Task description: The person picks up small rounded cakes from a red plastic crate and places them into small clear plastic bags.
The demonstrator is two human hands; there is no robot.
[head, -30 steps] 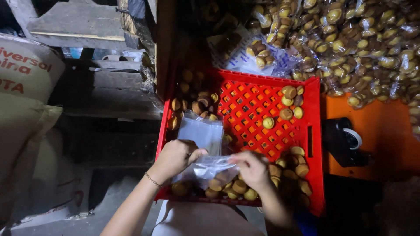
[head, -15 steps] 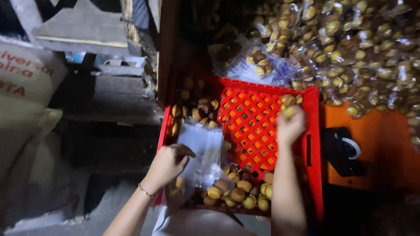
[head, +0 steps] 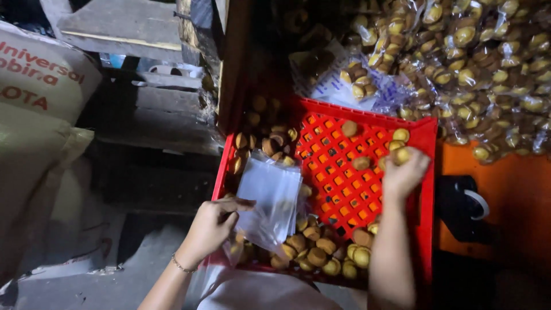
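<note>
The left hand (head: 213,225) pinches the edge of a clear plastic bag (head: 268,200) between thumb and fingers, holding it over the near left part of the red crate (head: 427,143). The right hand (head: 404,172) is reached to the far right corner of the crate, fingers curled around a small round golden pastry (head: 401,155); several loose pastries lie just beside it. More pastries are heaped along the crate's near edge (head: 313,252) and in its far left corner (head: 270,140); the middle of the grid floor is bare. For a clean fill, the bag mouth should be held open and level, facing the right hand, with the pinch kept firm so that the film does not fold shut. Each pastry is best gripped lightly to avoid crushing. Beyond the crate lies a pile of filled bags (head: 482,51); a printed sack (head: 40,86) stands at left.
</note>
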